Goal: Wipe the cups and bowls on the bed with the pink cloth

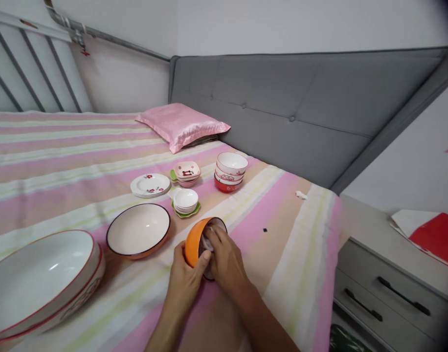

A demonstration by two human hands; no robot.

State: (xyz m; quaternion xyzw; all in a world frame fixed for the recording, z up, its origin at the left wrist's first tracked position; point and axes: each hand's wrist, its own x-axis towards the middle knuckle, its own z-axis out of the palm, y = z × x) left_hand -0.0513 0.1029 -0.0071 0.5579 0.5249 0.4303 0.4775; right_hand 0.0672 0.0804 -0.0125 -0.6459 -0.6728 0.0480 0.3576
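An orange bowl (194, 239) with a dark rim is tilted on its side above the bed, its opening turned toward the right. My left hand (187, 276) grips it from the near left, thumb over the rim. Inside the bowl, my right hand (228, 259) presses a crumpled white tissue or cloth (208, 241) against the inner wall; the fingertips are partly hidden. Left of my hands lies a wide white bowl (139, 230) with a dark rim. Just beyond are small white dishes (185, 199) stacked on a green leaf-shaped dish (187, 214).
Large red-rimmed bowls (44, 266) sit at left. Farther back are flowered plates (150, 186), small pink bowls (188, 171) and stacked red-and-white bowls (232, 164). A pink pillow (182, 124) lies by the grey headboard (268, 93). A white scrap (301, 195) lies right, near a nightstand (392, 274).
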